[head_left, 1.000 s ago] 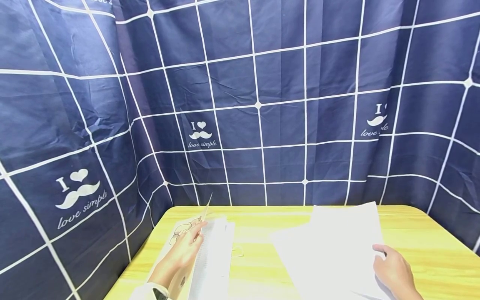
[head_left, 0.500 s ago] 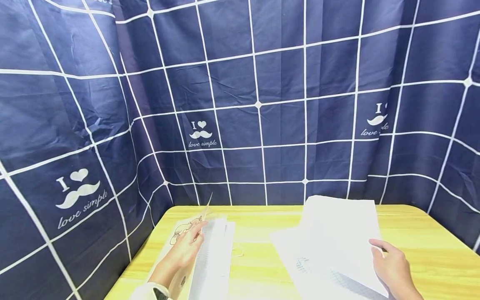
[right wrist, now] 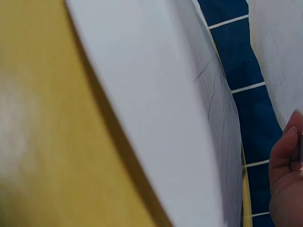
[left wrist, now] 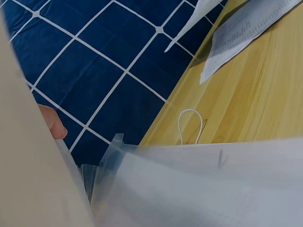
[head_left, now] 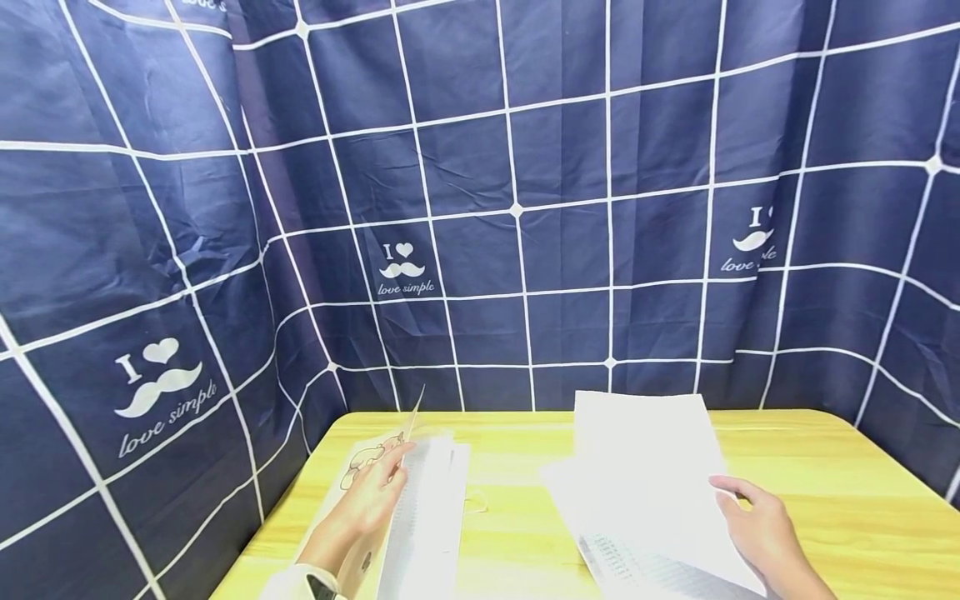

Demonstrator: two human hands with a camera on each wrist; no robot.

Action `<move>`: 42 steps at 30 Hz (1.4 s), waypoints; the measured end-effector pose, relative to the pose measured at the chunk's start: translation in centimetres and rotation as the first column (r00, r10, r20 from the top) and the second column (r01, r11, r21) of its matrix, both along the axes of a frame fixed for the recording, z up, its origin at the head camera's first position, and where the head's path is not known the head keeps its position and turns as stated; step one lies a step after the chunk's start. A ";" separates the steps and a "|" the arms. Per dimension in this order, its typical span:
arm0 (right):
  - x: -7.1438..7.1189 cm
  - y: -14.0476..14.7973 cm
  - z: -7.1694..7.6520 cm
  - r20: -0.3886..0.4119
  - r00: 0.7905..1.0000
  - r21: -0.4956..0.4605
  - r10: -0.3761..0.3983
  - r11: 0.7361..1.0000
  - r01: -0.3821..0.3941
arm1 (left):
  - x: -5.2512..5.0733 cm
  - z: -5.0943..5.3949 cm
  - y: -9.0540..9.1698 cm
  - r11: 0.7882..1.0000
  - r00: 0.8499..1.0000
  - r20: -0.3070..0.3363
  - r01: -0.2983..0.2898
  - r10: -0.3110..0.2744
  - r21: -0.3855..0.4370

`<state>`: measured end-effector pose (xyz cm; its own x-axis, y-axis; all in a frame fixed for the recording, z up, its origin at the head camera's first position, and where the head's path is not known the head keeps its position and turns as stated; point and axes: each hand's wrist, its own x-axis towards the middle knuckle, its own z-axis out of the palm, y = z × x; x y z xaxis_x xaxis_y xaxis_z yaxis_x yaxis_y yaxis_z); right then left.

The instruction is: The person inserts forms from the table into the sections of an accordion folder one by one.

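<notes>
White rectangular paper (head_left: 645, 471), pinched by the right grip (head_left: 761, 525), risked sagging from one-sided support while the left grip (head_left: 371, 497) held a flat, pale, cartoon-printed cover (head_left: 358, 463).

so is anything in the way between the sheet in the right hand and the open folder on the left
Nothing visible blocks it: between sheet and folder lie only the corner of the paper underneath, bare table, and a small white loop at the folder's right edge. The left hand holds the cover up at the left.
</notes>
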<state>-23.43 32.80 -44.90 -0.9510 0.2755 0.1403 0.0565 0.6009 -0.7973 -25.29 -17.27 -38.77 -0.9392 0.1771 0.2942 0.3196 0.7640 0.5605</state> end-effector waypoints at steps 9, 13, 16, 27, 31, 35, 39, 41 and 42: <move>-0.1 -0.9 0.1 0.017 0.993 -0.001 0.116 0.993 -0.116 | 0.0 0.1 -0.1 1.000 1.000 0.005 0.004 -0.004 0.004; 0.0 -1.4 0.2 0.005 0.990 0.027 0.141 0.990 -0.141 | 0.0 0.0 -0.1 1.000 1.000 0.002 0.010 -0.010 0.006; -0.1 -1.9 0.2 0.007 0.987 0.040 0.158 0.987 -0.158 | 0.0 0.0 -0.1 1.000 1.000 0.003 0.009 -0.009 0.006; -0.3 -3.7 -0.1 -0.093 0.976 0.115 0.198 0.976 -0.187 | 0.1 0.2 -0.1 1.000 1.000 0.004 -0.005 0.005 -0.003; -0.2 -4.4 -0.2 -0.137 0.968 0.124 0.209 0.973 -0.193 | 0.1 0.2 0.0 1.000 1.000 0.015 -0.008 0.008 -0.002; -0.2 -5.1 -0.1 -0.140 0.963 0.119 0.230 0.970 -0.214 | 0.1 0.3 0.0 1.000 1.000 0.023 -0.008 0.008 -0.001; -0.3 -5.9 0.0 -0.150 0.952 0.094 0.266 0.963 -0.254 | 0.1 0.2 0.0 1.000 1.000 0.021 -0.008 0.008 -0.004; -0.4 -6.3 0.0 -0.159 0.948 0.086 0.277 0.960 -0.266 | 0.1 0.2 0.0 1.000 1.000 0.017 -0.009 0.009 -0.005; -0.4 -6.5 0.0 -0.162 0.946 0.080 0.280 0.959 -0.270 | 0.0 0.2 -0.1 1.000 1.000 0.016 -0.009 0.009 -0.004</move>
<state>-23.83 26.26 -44.92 -0.9494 -0.0067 0.3141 -0.2509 0.6180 -0.7451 -25.24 -17.32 -38.61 -0.9454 0.1695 0.2783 0.3035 0.7689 0.5628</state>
